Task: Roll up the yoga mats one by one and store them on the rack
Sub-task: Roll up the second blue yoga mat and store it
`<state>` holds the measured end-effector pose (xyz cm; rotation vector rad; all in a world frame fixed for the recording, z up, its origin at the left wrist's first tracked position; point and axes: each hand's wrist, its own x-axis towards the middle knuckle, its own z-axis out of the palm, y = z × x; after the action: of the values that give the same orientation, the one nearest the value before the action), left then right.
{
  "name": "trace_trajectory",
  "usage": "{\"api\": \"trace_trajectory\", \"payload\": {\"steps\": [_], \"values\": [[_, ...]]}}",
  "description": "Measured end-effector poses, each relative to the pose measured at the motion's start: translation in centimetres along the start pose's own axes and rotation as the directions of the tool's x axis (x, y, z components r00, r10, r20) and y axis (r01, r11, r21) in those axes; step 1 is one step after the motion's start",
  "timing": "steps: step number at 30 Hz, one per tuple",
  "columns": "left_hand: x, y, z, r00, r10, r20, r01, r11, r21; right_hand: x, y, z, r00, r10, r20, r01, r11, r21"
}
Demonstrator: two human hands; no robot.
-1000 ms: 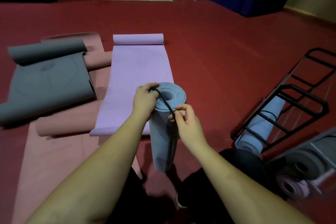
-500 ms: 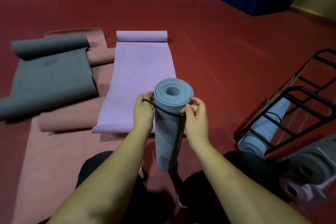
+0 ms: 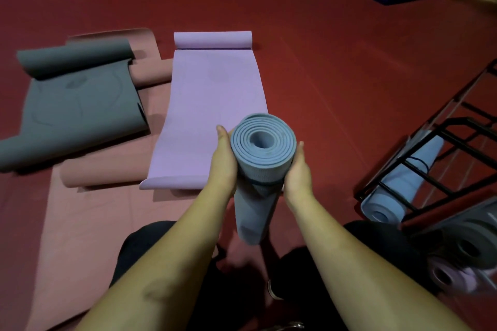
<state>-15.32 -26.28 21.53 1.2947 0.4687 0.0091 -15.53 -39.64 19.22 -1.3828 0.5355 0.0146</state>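
Observation:
A rolled blue yoga mat (image 3: 262, 148) stands upright on end in front of my knees, its spiral end facing up. A black elastic band (image 3: 265, 183) circles it a little below the top. My left hand (image 3: 223, 162) grips the roll's left side and my right hand (image 3: 298, 169) grips its right side, at the height of the band. The black metal rack (image 3: 430, 169) stands at the right with a rolled blue mat (image 3: 398, 185) lying in it.
A purple mat (image 3: 212, 105) lies half unrolled on the red floor ahead. Left of it lie a grey mat (image 3: 78, 99) and a pink mat (image 3: 102, 212), both partly unrolled. Rolled grey (image 3: 473, 244) and purple (image 3: 443, 275) mats lie at the lower right.
The black band has gone from across the roll's top end down around its body. Both hands slid down the roll's sides to band height.

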Motion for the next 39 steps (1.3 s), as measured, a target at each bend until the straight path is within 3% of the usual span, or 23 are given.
{"api": "trace_trajectory", "payload": {"steps": [4, 7, 11, 13, 16, 18, 20, 24, 31, 35, 37, 39], "values": [[0.6, -1.1, 0.5, 0.987, -0.152, -0.043, 0.151, 0.988, -0.028, 1.5, 1.1, 0.1, 0.998, 0.06, 0.03, -0.06, 0.998, 0.001], [2.1, -2.5, 0.0, 0.973, -0.223, -0.068, 0.227, 0.971, 0.068, 2.7, 2.7, -0.5, 0.996, 0.087, 0.035, -0.084, 0.992, -0.092], [3.4, -4.5, -1.0, 0.991, -0.126, -0.05, 0.135, 0.947, 0.291, 3.1, 4.3, -1.8, 0.998, 0.058, 0.039, -0.046, 0.967, -0.25], [3.4, -4.3, -1.3, 0.998, -0.049, -0.04, 0.057, 0.97, 0.235, 3.7, 3.8, -2.0, 1.0, 0.01, 0.006, -0.009, 0.98, -0.199], [3.2, -3.4, -0.4, 0.996, -0.092, 0.021, 0.093, 0.993, -0.071, 5.0, 3.3, -1.3, 0.999, 0.04, 0.021, -0.042, 0.993, 0.11], [3.6, -3.9, 0.4, 0.989, -0.149, 0.002, 0.148, 0.979, -0.137, 5.5, 3.8, -0.2, 0.998, 0.054, 0.014, -0.055, 0.996, 0.069], [3.7, -4.6, 0.8, 0.982, -0.176, -0.066, 0.17, 0.981, -0.098, 6.2, 5.0, 0.2, 0.993, 0.11, -0.034, -0.109, 0.994, 0.027], [5.2, -7.7, 0.3, 0.966, -0.237, -0.106, 0.237, 0.971, -0.011, 7.5, 7.0, -0.3, 0.964, 0.254, -0.079, -0.245, 0.964, 0.104], [7.9, -9.6, -0.5, 0.944, -0.316, -0.093, 0.326, 0.937, 0.124, 9.4, 9.6, -2.4, 0.949, 0.31, -0.054, -0.315, 0.939, -0.138], [9.8, -8.4, 0.0, 0.969, -0.228, -0.09, 0.219, 0.97, -0.106, 11.2, 7.7, -1.9, 0.971, 0.239, 0.003, -0.238, 0.962, 0.137], [10.2, -8.1, 1.1, 0.97, -0.235, -0.056, 0.232, 0.971, -0.051, 12.2, 7.5, -0.8, 0.971, 0.239, 0.016, -0.236, 0.943, 0.236], [10.1, -8.6, 1.9, 0.968, -0.243, -0.061, 0.245, 0.969, 0.036, 13.1, 8.2, 0.1, 0.922, 0.386, -0.032, -0.368, 0.899, 0.236]]}}
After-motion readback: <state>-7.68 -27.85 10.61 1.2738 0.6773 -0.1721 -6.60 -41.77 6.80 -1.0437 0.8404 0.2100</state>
